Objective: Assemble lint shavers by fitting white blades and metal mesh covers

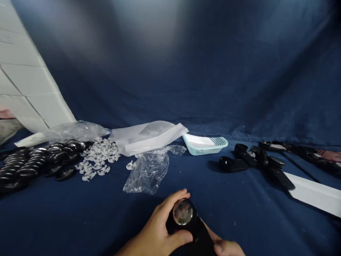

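Observation:
A black fabric shaver (202,233) with a round, perforated metal head is held low in front of me. Around its head end wraps my left hand (162,227), thumb on the near side and fingers on the far side. My right hand (226,246) grips the body farther down, at the bottom edge of the view, with its fingers partly hidden. Beyond my hands lies a crumpled clear plastic bag (149,170). Small white plastic parts (99,156) are heaped to its left.
Stacked glossy black round parts (29,161) lie at the left. A light-blue basket (205,151) stands at the back, beside white sheets (149,137). Several black shaver bodies (237,164) and a white strip (314,192) are at the right. Blue cloth (170,71) hangs behind.

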`<state>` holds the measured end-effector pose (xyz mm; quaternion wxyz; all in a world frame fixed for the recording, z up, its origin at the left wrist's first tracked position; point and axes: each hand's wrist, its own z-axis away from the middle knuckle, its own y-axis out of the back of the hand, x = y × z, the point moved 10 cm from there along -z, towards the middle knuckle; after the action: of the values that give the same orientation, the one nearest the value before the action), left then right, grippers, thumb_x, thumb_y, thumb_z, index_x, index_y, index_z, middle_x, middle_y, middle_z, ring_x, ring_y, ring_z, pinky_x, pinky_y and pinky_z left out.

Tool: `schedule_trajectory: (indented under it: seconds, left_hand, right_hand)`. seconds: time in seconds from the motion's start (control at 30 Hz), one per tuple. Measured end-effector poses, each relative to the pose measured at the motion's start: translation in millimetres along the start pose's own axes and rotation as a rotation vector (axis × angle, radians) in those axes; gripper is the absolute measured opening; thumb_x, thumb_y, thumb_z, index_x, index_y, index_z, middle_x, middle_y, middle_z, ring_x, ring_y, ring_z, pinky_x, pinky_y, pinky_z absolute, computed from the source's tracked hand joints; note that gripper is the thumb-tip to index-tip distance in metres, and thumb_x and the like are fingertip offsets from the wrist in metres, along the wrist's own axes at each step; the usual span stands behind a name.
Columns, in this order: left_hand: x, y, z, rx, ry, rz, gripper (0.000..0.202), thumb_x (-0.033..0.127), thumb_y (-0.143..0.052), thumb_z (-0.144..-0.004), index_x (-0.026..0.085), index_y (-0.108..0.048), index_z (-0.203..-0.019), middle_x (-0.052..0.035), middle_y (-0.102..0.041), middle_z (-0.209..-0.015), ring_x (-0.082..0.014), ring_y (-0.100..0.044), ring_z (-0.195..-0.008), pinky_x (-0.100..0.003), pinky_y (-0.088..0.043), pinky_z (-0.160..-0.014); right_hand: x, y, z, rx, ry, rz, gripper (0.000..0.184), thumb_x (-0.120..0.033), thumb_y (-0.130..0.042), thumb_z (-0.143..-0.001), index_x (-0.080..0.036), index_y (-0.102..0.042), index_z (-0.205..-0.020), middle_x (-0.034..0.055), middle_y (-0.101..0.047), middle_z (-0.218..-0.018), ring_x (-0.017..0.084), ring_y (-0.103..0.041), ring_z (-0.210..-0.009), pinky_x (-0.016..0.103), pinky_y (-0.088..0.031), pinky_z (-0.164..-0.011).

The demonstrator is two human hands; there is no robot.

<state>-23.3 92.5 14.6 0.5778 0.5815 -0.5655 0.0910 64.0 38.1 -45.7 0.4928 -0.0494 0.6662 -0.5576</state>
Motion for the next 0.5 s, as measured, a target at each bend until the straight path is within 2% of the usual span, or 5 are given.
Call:
schedule_trajectory:
  seconds: [0.07,0.17,0.27,0.37,0.5]
  left_hand:
    - [-3.7,-2.8,0.9,-0.02,0.03,0.056,0.084,0.048,-0.073,-0.081,0.039,-0.024,-0.148,-0.0056,-0.051,-0.146,-0.0304,-0.053,-0.13,-0.052,-0.044,-0.108]
    - [-9.0,-10.0,3.2,-0.047,0.079,0.164,0.085,0.042,-0.075,-0.08,0.041,-0.025,-0.149,-0.0051,-0.046,-0.15,-0.0319,-0.048,-0.134,-0.056,-0.038,-0.112]
    - [-11.9,-15.9,6.8,-0.053,0.117,0.217,0.09,0.033,-0.079,-0.076,0.04,-0.028,-0.149,-0.0065,-0.046,-0.149,-0.0334,-0.047,-0.134,-0.056,-0.038,-0.111]
    - [-11.7,-16.0,8.3,-0.023,0.144,0.208,0.096,0.031,-0.086,-0.067,0.039,-0.033,-0.147,-0.0082,-0.048,-0.146,-0.034,-0.052,-0.128,-0.054,-0.043,-0.107]
    - [-2.5,-13.3,3.7,0.004,0.108,0.152,0.09,0.032,-0.087,-0.069,0.04,-0.037,-0.143,-0.0068,-0.051,-0.142,-0.03,-0.056,-0.121,-0.048,-0.049,-0.103]
  right_hand:
    - [-0.1,8.5,-1.4,0.061,0.01,-0.006,0.08,-0.045,-0.068,-0.057,-0.037,-0.051,-0.135,0.0044,-0.067,-0.129,0.041,-0.061,-0.118,0.059,-0.037,-0.104]
    - [-0.1,23.5,0.3,0.181,0.019,0.006,0.067,-0.046,-0.064,-0.06,-0.036,-0.06,-0.127,0.0037,-0.07,-0.125,0.039,-0.055,-0.124,0.056,-0.037,-0.104]
    - [-0.1,34.4,0.9,0.248,0.044,-0.013,0.059,-0.058,-0.062,-0.064,-0.035,-0.067,-0.119,0.0031,-0.071,-0.123,0.039,-0.058,-0.121,0.056,-0.039,-0.103]
    - [1.5,40.5,1.4,0.289,0.039,-0.068,0.062,-0.07,-0.063,-0.064,-0.034,-0.07,-0.115,0.0032,-0.071,-0.124,0.038,-0.06,-0.118,0.056,-0.041,-0.101]
    - [1.7,35.7,4.6,0.273,0.013,-0.125,0.053,-0.066,-0.069,-0.068,-0.033,-0.072,-0.11,0.0041,-0.07,-0.126,0.037,-0.06,-0.119,0.057,-0.043,-0.099]
